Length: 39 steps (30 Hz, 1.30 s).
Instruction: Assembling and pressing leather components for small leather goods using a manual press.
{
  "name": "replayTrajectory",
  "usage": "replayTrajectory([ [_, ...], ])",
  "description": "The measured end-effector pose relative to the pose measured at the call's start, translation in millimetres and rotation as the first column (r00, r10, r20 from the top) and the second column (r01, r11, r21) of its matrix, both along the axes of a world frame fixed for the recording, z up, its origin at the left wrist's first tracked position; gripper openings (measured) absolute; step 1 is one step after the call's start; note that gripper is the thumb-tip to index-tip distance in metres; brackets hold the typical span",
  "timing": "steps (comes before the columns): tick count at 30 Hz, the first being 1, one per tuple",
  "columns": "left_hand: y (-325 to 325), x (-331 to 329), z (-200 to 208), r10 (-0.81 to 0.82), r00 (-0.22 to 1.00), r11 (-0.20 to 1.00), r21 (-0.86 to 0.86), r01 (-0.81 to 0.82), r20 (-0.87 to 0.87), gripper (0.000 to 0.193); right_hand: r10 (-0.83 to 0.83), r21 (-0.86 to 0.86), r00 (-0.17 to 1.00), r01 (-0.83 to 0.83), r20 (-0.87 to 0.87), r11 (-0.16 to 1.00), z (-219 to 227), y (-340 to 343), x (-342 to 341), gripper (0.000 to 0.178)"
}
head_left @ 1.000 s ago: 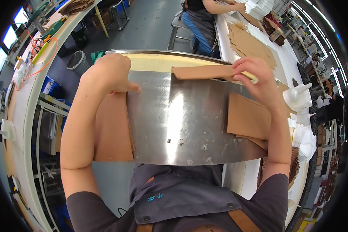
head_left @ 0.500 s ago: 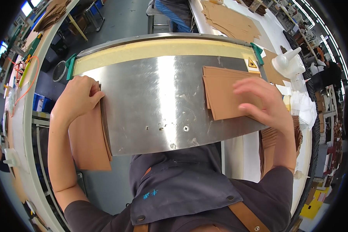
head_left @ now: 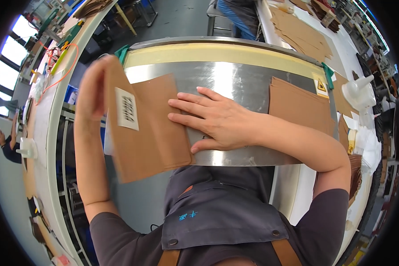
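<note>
At the left edge of the steel plate point(head_left: 248, 77), my left hand point(head_left: 92, 88) grips a stack of brown leather-like sheets point(head_left: 128, 153) and tilts it up. A white label point(head_left: 127, 108) with dark print shows on the raised face. One brown sheet point(head_left: 166, 119) lies flatter on the plate beside the raised stack; whether the two are joined, I cannot tell. My right hand point(head_left: 217, 119) rests palm down with fingers spread, its fingertips at that sheet's right edge. Some left fingers are hidden behind the stack.
A second pile of brown sheets point(head_left: 297, 99) lies on the plate's right side, partly behind my right forearm. A white plastic bottle point(head_left: 358, 92) stands on the right-hand table. A long bench point(head_left: 53, 106) runs along the left. A seated person point(head_left: 239, 17) is at the far side.
My right hand has left the right-hand pile and moved across to the left part of the plate. My left hand has raised and tilted its stack, bringing the label into view.
</note>
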<state>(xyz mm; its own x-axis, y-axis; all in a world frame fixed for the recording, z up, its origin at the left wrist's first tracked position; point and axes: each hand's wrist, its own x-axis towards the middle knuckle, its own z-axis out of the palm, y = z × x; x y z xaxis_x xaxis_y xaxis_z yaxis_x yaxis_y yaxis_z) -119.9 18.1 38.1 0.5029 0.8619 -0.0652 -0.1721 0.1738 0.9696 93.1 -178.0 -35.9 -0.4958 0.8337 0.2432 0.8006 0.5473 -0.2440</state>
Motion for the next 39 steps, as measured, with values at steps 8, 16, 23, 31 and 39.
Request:
replayTrajectory([
  [8, 11, 61, 79, -0.105, 0.99, 0.963, 0.239, 0.126, -0.098, 0.027, -0.07, 0.024, 0.991, 0.068, 0.111, 0.997, 7, -4, -9, 0.071],
  [16, -28, 161, -38, -0.231, 0.735, 0.493, 0.575, 0.653, -0.637, 0.034, -0.188, -0.571, 0.928, -0.032, -0.322, 0.82, 123, -48, 43, 0.022],
  [23, -33, 134, -62, 0.066, 0.797, 0.125, 0.797, 0.591, -0.601, 0.037, -0.458, 0.139, 0.889, 0.454, -0.008, 0.88, 24, -21, 102, 0.035],
  [31, -34, 132, -64, -0.03, 0.852, 0.052, 0.85, 0.524, -0.523, 0.037, -0.588, 0.226, 0.808, 0.578, -0.03, 0.784, 16, -21, 122, 0.035],
  [39, -31, 137, -69, -0.046, 0.864, 0.026, 0.864, 0.504, -0.502, 0.037, -0.598, 0.131, 0.801, 0.596, -0.023, 0.792, 15, -28, 125, 0.044],
])
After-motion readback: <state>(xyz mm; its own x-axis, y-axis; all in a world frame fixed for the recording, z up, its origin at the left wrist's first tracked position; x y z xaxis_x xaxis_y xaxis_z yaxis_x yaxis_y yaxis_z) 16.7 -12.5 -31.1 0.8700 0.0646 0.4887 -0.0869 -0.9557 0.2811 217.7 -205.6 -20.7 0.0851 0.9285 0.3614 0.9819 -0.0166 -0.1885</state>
